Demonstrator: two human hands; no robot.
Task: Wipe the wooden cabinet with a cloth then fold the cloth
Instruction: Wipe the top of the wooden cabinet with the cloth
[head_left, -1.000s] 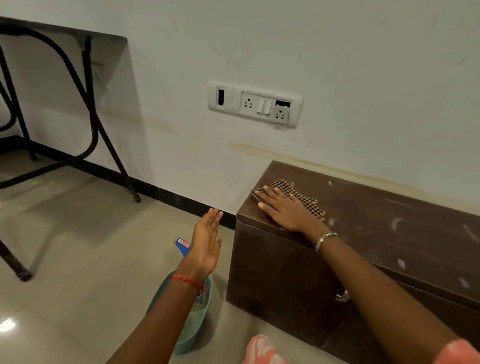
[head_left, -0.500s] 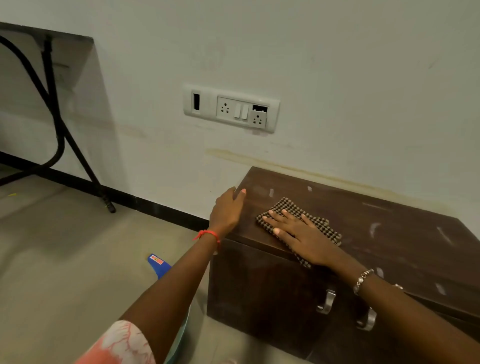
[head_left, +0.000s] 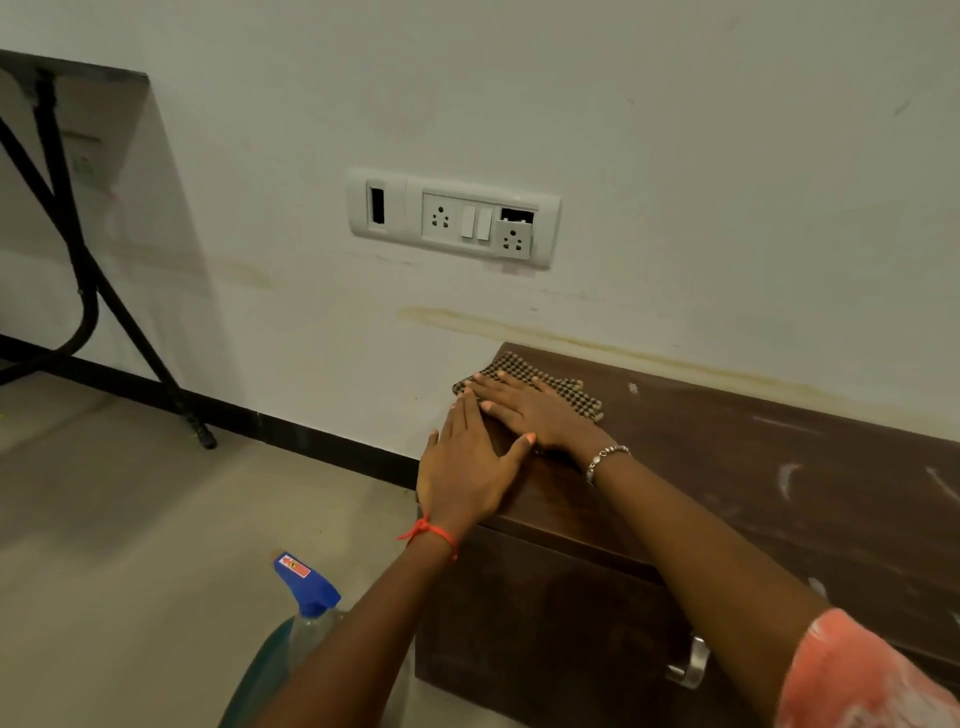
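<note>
While our right hand (head_left: 540, 413) lies flat and open on the cloth (head_left: 530, 382), we press it down so it rubs the cabinet (head_left: 753, 467). It grips nothing; the fingers are spread to push on more of the cloth at once. Our left hand (head_left: 467, 462) is flat and open too, holding nothing. It rests on the left end of the top, just beside the right hand, and we think it helps us lean in and stay steady.

We see the cloth at the far left corner of the top, close to the wall (head_left: 675, 156). It is small, with little dark and light checks, and looks bunched. We see pale marks on the brown top to the right, so more wiping is likely needed.
</note>
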